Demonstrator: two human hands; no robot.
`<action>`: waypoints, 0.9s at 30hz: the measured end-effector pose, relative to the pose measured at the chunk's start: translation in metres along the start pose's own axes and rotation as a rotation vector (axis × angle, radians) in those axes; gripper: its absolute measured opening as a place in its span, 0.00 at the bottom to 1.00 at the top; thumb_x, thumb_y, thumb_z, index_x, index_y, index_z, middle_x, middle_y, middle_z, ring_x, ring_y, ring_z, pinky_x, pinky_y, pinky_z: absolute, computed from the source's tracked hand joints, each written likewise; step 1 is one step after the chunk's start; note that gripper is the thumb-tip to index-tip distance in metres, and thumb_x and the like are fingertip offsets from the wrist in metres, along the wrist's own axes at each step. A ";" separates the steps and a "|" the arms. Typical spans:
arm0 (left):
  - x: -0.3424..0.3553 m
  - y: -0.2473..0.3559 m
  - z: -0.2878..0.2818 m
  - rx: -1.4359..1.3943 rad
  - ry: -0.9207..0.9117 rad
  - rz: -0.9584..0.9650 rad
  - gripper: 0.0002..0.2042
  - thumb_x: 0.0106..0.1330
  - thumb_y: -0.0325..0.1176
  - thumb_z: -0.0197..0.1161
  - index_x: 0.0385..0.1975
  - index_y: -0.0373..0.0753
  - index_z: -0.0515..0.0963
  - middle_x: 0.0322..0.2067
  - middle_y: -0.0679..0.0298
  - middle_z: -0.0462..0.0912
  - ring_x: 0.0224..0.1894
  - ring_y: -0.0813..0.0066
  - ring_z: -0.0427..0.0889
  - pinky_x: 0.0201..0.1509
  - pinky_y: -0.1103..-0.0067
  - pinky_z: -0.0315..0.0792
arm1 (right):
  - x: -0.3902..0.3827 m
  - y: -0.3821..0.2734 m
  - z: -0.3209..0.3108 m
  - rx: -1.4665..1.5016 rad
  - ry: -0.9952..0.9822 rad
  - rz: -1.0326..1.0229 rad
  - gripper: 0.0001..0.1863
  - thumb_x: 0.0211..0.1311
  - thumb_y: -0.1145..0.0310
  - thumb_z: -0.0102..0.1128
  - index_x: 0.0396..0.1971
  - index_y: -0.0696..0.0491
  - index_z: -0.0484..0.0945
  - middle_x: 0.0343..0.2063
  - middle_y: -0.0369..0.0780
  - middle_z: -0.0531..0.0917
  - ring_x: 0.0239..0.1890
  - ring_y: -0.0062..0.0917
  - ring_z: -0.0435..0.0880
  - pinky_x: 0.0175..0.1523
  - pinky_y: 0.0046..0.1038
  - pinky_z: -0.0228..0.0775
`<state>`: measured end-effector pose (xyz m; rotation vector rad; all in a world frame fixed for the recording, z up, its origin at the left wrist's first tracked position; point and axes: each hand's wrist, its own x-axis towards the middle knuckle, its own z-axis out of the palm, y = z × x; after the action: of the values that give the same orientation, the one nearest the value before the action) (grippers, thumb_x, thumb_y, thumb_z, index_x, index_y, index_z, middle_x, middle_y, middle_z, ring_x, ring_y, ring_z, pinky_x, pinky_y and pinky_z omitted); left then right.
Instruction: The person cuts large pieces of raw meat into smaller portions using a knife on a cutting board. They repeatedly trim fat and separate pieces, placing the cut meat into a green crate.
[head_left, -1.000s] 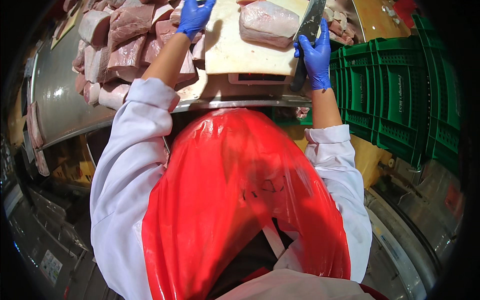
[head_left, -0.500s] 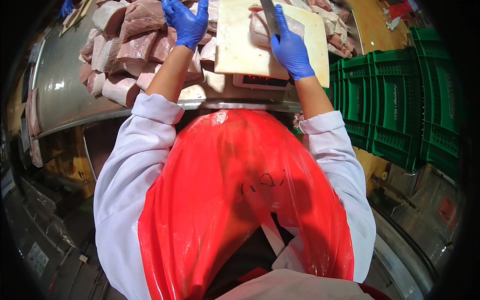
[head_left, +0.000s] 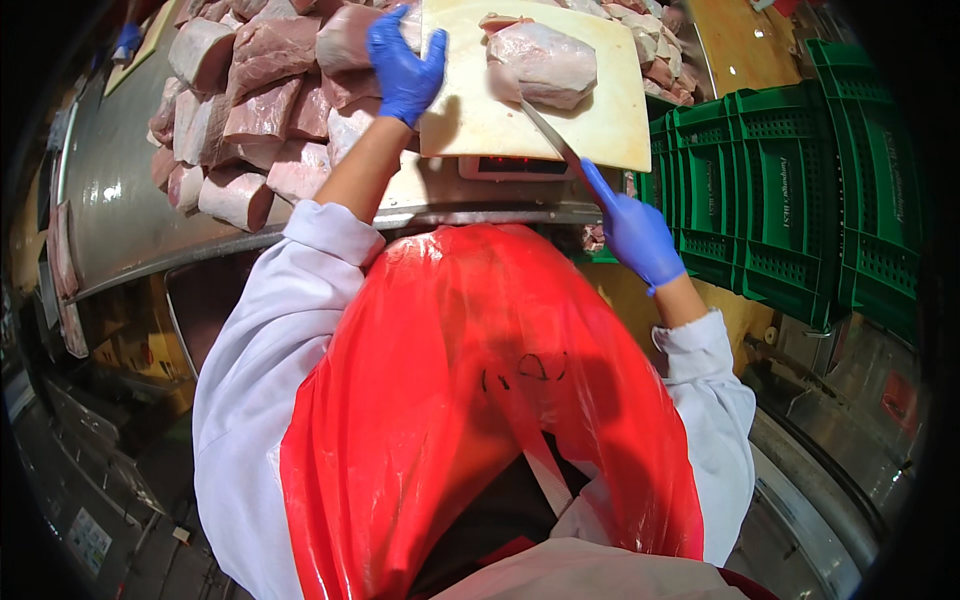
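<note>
Raw meat block (head_left: pixel 545 68) was set on the white cutting board (head_left: pixel 622 130), upper middle, pale fatty face up. Knife (head_left: pixel 553 136) was gripped in the right hand (head_left: pixel 642 238), index finger laid straight along it toward the blade; that hand was held off the board's lower right corner. Blade was angled up and left, its end met by the block's lower left corner; whether the meat was entered can't be told. Left hand (head_left: pixel 408 68) was raised by the board's left edge, thumb and fingers spread, nothing seen gripped; contact with the adjacent meat can't be confirmed. Board was carried above a scale (head_left: pixel 520 170), red display partly covered by the board edge. Larger meat chunks (head_left: pixel 265 110) were heaped on the steel bench (head_left: pixel 115 185) to the left, smaller meat pieces (head_left: pixel 655 40) beyond the board's right side. Green crates (head_left: pixel 770 190) were stacked at the right.
</note>
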<state>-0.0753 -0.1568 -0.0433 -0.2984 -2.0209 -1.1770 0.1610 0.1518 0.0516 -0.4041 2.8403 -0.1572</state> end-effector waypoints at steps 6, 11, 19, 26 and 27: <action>-0.034 0.049 0.009 0.117 -0.580 0.205 0.16 0.57 0.39 0.70 0.44 0.45 0.80 0.39 0.55 0.79 0.43 0.55 0.79 0.46 0.65 0.74 | -0.017 0.018 0.016 0.477 0.309 0.106 0.45 0.62 0.77 0.53 0.78 0.41 0.48 0.25 0.52 0.80 0.22 0.46 0.79 0.32 0.42 0.72; -0.022 0.021 -0.016 0.097 -0.706 0.281 0.09 0.57 0.35 0.67 0.37 0.48 0.80 0.36 0.58 0.79 0.40 0.53 0.79 0.45 0.62 0.72 | 0.063 -0.018 0.014 0.646 0.526 0.090 0.45 0.64 0.74 0.56 0.79 0.44 0.47 0.18 0.48 0.78 0.18 0.36 0.78 0.30 0.34 0.71; -0.005 0.000 -0.034 -0.055 -0.734 0.200 0.09 0.61 0.31 0.66 0.40 0.39 0.80 0.37 0.57 0.80 0.41 0.56 0.81 0.48 0.67 0.75 | 0.178 -0.068 0.007 0.438 0.574 0.155 0.42 0.62 0.73 0.51 0.77 0.52 0.47 0.22 0.57 0.82 0.26 0.53 0.84 0.36 0.50 0.75; 0.023 -0.058 -0.037 -0.286 -0.602 -0.057 0.08 0.64 0.30 0.67 0.39 0.35 0.80 0.34 0.60 0.81 0.33 0.70 0.83 0.40 0.76 0.77 | 0.145 -0.115 -0.009 0.259 0.235 0.310 0.45 0.62 0.76 0.51 0.78 0.51 0.42 0.25 0.59 0.82 0.28 0.54 0.83 0.35 0.52 0.73; 0.028 -0.066 -0.034 -0.325 -0.572 -0.083 0.08 0.64 0.31 0.67 0.38 0.35 0.81 0.33 0.60 0.82 0.32 0.71 0.83 0.39 0.77 0.78 | 0.125 -0.126 -0.021 0.281 0.137 0.345 0.45 0.61 0.76 0.51 0.78 0.52 0.42 0.25 0.58 0.83 0.29 0.54 0.83 0.37 0.52 0.74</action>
<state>-0.1133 -0.2252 -0.0562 -0.7946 -2.3262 -1.6106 0.0718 -0.0029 0.0587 0.1605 2.9061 -0.5222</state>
